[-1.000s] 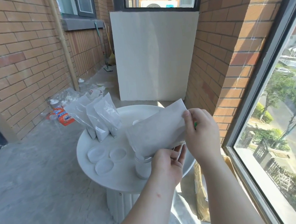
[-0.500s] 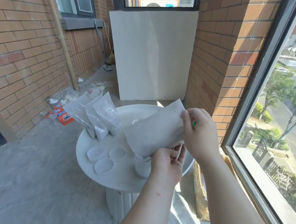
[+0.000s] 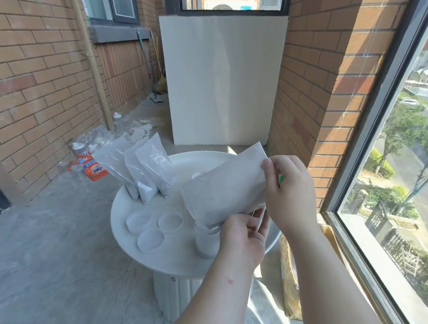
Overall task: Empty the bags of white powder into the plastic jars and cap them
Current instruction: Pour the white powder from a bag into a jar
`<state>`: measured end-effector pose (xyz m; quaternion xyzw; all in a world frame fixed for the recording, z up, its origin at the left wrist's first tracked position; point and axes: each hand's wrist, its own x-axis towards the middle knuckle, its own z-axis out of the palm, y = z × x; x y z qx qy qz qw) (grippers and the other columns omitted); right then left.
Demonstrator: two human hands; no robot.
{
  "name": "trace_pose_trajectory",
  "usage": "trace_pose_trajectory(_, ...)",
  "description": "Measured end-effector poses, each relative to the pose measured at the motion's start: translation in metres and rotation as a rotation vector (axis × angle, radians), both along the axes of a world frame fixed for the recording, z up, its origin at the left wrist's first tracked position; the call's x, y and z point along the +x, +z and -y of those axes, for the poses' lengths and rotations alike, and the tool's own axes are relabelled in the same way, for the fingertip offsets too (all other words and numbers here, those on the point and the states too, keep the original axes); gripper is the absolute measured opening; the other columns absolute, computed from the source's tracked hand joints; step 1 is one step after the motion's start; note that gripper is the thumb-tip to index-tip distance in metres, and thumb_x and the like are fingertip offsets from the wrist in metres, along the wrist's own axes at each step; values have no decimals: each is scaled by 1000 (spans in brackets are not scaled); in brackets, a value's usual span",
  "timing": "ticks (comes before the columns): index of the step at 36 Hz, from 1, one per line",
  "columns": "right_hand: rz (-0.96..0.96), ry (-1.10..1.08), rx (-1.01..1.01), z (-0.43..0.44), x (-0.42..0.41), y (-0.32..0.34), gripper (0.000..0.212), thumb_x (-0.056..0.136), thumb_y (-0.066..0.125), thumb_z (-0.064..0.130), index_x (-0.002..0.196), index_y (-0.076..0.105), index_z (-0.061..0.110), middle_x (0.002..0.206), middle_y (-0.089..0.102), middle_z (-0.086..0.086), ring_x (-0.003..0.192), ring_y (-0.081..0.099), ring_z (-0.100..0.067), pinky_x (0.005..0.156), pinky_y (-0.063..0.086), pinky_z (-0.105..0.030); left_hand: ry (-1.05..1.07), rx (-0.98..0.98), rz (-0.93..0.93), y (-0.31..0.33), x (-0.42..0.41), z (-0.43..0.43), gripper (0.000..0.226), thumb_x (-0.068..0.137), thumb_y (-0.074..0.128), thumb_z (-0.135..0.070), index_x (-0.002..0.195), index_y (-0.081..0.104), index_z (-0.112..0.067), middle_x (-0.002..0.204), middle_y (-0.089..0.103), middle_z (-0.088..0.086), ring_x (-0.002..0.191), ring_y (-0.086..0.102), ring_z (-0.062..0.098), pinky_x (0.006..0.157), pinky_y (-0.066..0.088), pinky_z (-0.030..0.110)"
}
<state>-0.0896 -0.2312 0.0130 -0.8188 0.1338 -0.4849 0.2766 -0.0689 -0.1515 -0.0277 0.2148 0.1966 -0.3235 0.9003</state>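
I hold a clear bag of white powder (image 3: 226,192) tilted, its lower left corner down over the mouth of a plastic jar (image 3: 207,241) on the round white table (image 3: 175,259). My right hand (image 3: 289,193) pinches the bag's raised upper right corner; something small and green shows behind it. My left hand (image 3: 243,237) grips the bag's bottom edge, beside the jar. The jar looks partly filled with white powder. Three more powder bags (image 3: 143,168) stand upright at the table's back left. Three white lids (image 3: 156,226) lie on the table left of the jar.
Another jar's rim (image 3: 198,175) peeks out behind the held bag. Orange packaging and plastic bottles (image 3: 90,166) litter the floor by the left brick wall. A white panel (image 3: 223,82) stands behind the table. A window (image 3: 402,170) runs along the right; a yellowish bag (image 3: 289,280) sits below it.
Both hands hold the bag in nearly the same tilted pose over the jar; the view has shifted only slightly.
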Motion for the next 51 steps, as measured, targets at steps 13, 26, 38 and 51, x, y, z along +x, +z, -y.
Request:
trace_pose_trajectory(13, 65, -15, -54, -1, 1, -1, 21, 102, 53, 20, 87, 65, 11, 86, 58, 2, 80, 54, -20, 68, 47, -43, -40, -11, 18, 2, -2, 1, 46, 78, 27, 24, 97, 64, 4, 86, 69, 14, 85, 66, 25, 57, 59, 30)
trace_pose_trajectory(26, 96, -23, -106, -1, 2, 0, 21, 101, 53, 19, 86, 64, 10, 87, 59, -1, 79, 55, -24, 65, 48, -46, -45, -29, 21, 9, -5, -2, 39, 81, 32, 21, 96, 63, 5, 76, 71, 13, 66, 70, 23, 53, 56, 26)
trace_pose_trajectory(38, 73, -40, -148, -1, 4, -2, 24, 102, 51, 22, 86, 64, 10, 85, 59, -2, 76, 55, -27, 62, 48, -47, -30, 11, 19, 16, -9, -3, 39, 82, 29, 22, 85, 63, 3, 66, 68, 11, 49, 66, 18, 47, 53, 22)
trace_pose_trajectory(51, 38, -55, -145, -5, 3, -2, 29, 102, 47, 29, 86, 65, 13, 85, 61, 0, 75, 57, -28, 63, 48, -50, -30, 92, 30, 23, -13, -5, 48, 82, 26, 21, 56, 52, -9, 46, 49, 4, 36, 49, 16, 41, 47, 19)
